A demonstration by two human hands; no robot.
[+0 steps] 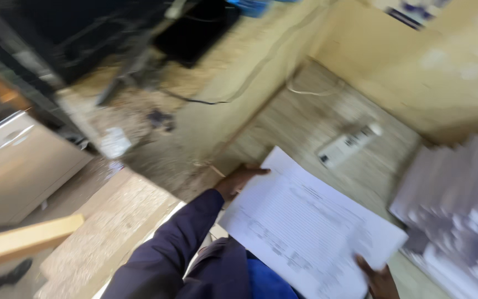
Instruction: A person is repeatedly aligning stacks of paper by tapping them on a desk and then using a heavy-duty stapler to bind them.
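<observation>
A white printed sheet of paper [308,224] is held tilted above the wooden desk [305,124]. My left hand [239,180], in a dark blue sleeve, grips the sheet's upper left edge. The lower right corner of the sheet is held by my right hand [380,279], of which only the fingers show at the frame's bottom. The whole picture is blurred by motion.
A white power strip [348,145] with a cable lies on the desk beyond the sheet. A fanned stack of papers [460,210] lies at the right. A black device [195,27] and a cream wall [438,66] stand behind. Left are a metal cabinet [17,163] and a wooden plank [23,241].
</observation>
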